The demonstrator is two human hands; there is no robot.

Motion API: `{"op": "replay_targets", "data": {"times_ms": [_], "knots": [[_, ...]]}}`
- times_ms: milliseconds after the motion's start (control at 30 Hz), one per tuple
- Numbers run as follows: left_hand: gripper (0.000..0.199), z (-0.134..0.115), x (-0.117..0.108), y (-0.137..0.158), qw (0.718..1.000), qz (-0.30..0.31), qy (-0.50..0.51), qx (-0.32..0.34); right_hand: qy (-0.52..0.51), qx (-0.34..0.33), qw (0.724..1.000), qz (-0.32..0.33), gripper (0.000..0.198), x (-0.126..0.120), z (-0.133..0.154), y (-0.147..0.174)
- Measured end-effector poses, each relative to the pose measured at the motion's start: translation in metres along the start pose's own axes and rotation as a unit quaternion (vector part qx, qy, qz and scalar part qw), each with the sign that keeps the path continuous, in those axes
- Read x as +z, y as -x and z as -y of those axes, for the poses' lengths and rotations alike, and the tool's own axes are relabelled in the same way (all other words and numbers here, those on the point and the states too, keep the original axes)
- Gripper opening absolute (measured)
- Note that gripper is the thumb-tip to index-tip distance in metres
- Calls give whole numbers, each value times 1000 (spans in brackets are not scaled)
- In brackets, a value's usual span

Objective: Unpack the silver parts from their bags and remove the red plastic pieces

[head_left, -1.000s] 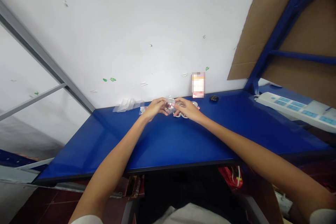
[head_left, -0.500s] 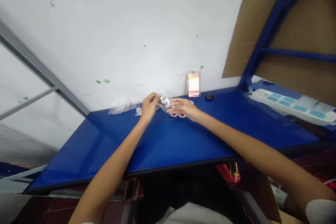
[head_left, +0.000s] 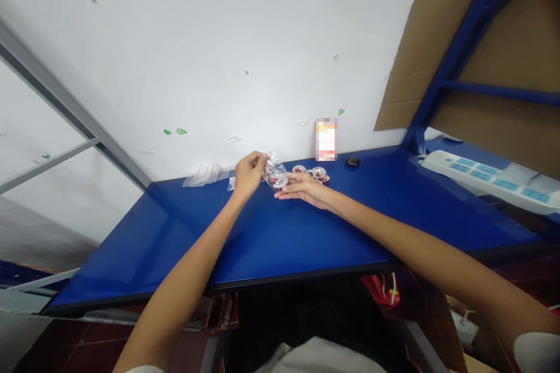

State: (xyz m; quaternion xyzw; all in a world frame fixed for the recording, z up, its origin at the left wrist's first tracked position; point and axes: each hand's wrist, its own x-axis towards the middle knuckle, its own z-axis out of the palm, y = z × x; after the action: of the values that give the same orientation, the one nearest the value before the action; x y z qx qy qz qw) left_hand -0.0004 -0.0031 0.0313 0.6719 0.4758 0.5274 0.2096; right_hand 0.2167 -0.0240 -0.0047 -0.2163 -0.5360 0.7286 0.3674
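Observation:
My left hand (head_left: 249, 173) is closed on the upper left part of a small clear plastic bag (head_left: 272, 164). Against the bag's lower right side is a round silver-and-red disc (head_left: 280, 182); I cannot tell whether it lies inside the plastic or in front of it. Thumb and fingers of my right hand (head_left: 304, 189) close on the disc's right edge. Just behind the right hand, several similar silver-and-red discs (head_left: 318, 173) lie loosely together on the blue table (head_left: 271, 233). A small packed piece (head_left: 231, 183) sits left of my left hand, partly hidden by it.
Flat clear bags (head_left: 205, 175) lie at the table's back left. A card with blurred print (head_left: 326, 140) leans on the white wall (head_left: 196, 41), near a small black object (head_left: 352, 161). At the right are a white power strip (head_left: 494, 178) and a blue frame (head_left: 455, 35).
My right hand has moved slightly down, and the disc now sits lower, at the bag's lower right. More of the loose discs behind the hand show. The view has shifted a little.

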Motion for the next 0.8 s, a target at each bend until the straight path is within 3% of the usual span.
{"op": "replay_targets", "data": {"times_ms": [200,433,633,800], "knots": [[35,-2,2,2,1000,0,17,-21,1,26,999,-42,22,-3,-3,-5],[35,1,-10,-6,996,-81,26,-27,14,7,999,-41,27,-10,6,-4],[27,5,-21,-14,990,-91,75,-72,12,4,997,-80,24,-10,12,-4],[22,13,-56,-35,973,-161,152,-71,29,-11,993,-115,19,-9,17,-3]]}}
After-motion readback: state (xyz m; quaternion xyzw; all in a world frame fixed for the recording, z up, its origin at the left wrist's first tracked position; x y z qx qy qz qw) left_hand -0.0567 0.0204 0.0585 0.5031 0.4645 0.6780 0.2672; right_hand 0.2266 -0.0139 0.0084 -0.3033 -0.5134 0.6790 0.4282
